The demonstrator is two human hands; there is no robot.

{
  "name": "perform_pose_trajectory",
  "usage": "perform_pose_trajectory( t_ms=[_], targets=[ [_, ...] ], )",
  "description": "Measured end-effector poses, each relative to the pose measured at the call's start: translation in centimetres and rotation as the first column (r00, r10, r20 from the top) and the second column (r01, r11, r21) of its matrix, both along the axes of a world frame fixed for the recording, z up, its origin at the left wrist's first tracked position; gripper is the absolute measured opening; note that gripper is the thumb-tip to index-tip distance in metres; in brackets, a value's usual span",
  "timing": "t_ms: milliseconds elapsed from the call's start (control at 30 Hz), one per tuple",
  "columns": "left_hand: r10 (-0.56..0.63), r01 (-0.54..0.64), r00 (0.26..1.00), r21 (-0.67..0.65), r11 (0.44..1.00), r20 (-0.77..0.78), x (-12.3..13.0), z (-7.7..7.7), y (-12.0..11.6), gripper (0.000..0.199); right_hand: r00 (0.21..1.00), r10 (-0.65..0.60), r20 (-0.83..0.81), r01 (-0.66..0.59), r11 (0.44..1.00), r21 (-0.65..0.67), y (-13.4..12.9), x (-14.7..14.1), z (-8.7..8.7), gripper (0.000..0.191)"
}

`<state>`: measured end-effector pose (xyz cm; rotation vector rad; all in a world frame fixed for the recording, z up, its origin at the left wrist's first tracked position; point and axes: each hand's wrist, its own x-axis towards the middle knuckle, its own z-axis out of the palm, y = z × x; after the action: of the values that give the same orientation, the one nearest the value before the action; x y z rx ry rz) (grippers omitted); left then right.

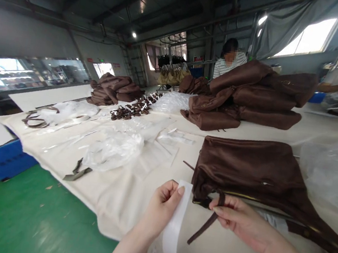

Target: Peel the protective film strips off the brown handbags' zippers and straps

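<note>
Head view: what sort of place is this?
Probably a bag factory's finishing or packing area: brown bags lie piled on a large cream-covered table, crumpled clear plastic lies on it too, and what look like tan bags hang in the background.

Left grip (pixel 162 204): white strip (pixel 174 233); right grip (pixel 239 218): strap (pixel 203 229)

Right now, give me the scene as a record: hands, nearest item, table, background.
left hand: pinches white strip
right hand: pinches narrow brown strap
nearest item: brown shoulder bag, lying on the table
table: pale cover; crumpled clear plastic left of the shoulder bag
behind shoulder bag: pile of brown bags
background: person in striped shirt behind that pile
</note>
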<state>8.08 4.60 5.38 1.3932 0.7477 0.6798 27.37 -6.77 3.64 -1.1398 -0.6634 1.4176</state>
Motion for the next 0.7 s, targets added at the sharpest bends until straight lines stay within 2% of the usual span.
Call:
perform_pose_trajectory(
  t_ms=[100, 200, 300, 333, 367, 400, 433, 467, 533, 567, 600, 633, 667, 700],
  targets=[
    [-0.079, 0.076, 0.997, -0.147, 0.986, -0.015, -2.0, -0.6, -1.1, 0.043, 0.997, -0.068, -0.047, 0.068, 0.998, -0.007, -0.1, -0.2, -0.1, 0.025],
    [-0.142, 0.133, 0.988, -0.145, 0.981, -0.055, -3.2, -1.2, -1.5, 0.041, 0.991, -0.108, -0.079, 0.111, 0.993, 0.035, -0.1, -0.1, -0.3, 0.023],
    [-0.182, 0.178, 0.967, -0.036, 0.983, -0.179, -3.7, -2.1, -1.8, 0.037, 0.985, -0.124, -0.119, 0.134, 0.988, 0.077, 0.0, 0.2, -0.5, 0.019],
    [-0.132, 0.149, 0.964, 0.059, 0.987, -0.232, -3.8, -2.7, -2.2, 0.035, 0.983, -0.136, -0.12, 0.146, 0.986, 0.079, 0.1, 0.3, -0.5, 0.018],
    [-0.029, 0.087, 0.961, 0.198, 0.976, -0.276, -3.9, -3.4, -2.9, 0.033, 0.982, -0.149, -0.113, 0.158, 0.984, 0.078, 0.1, 0.3, -0.5, 0.017],
    [0.094, 0.019, 0.954, 0.369, 0.929, -0.286, -4.2, -4.3, -3.7, 0.029, 0.981, -0.166, -0.103, 0.174, 0.982, 0.077, 0.1, 0.4, -0.4, 0.016],
    [0.205, -0.033, 0.945, 0.55, 0.835, -0.255, -4.7, -5.3, -4.6, 0.026, 0.979, -0.181, -0.091, 0.188, 0.979, 0.075, 0.1, 0.4, -0.3, 0.015],
    [0.284, -0.065, 0.939, 0.71, 0.701, -0.194, -5.5, -6.5, -5.4, 0.025, 0.979, -0.189, -0.08, 0.194, 0.978, 0.071, 0.1, 0.4, -0.2, 0.014],
    [0.332, -0.081, 0.94, 0.893, 0.443, -0.08, -7.6, -8.8, -6.5, 0.033, 0.979, -0.19, -0.07, 0.194, 0.979, 0.065, 0.0, 0.4, 0.1, 0.011],
    [0.392, -0.116, 0.919, 0.922, 0.371, -0.042, -9.0, -10.0, -6.4, 0.038, 0.98, -0.185, -0.069, 0.189, 0.98, 0.06, 0.0, 0.4, 0.2, 0.01],
    [0.509, -0.19, 0.861, 0.916, 0.355, -0.019, -10.5, -11.2, -6.0, 0.04, 0.981, -0.181, -0.066, 0.185, 0.981, 0.054, 0.0, 0.5, 0.2, 0.01],
    [0.665, -0.305, 0.746, 0.876, 0.373, -0.023, -11.9, -12.4, -5.3, 0.041, 0.981, -0.183, -0.063, 0.186, 0.981, 0.048, 0.0, 0.6, 0.2, 0.01],
    [0.799, -0.433, 0.596, 0.809, 0.398, -0.074, -13.3, -13.7, -4.3, 0.04, 0.98, -0.193, -0.058, 0.195, 0.98, 0.042, 0.0, 0.7, 0.1, 0.01],
    [0.865, -0.522, 0.464, 0.73, 0.441, -0.19, -14.5, -15.0, -3.4, 0.041, 0.978, -0.203, -0.05, 0.205, 0.978, 0.036, 0.1, 0.8, -0.1, 0.01]
  ],
)
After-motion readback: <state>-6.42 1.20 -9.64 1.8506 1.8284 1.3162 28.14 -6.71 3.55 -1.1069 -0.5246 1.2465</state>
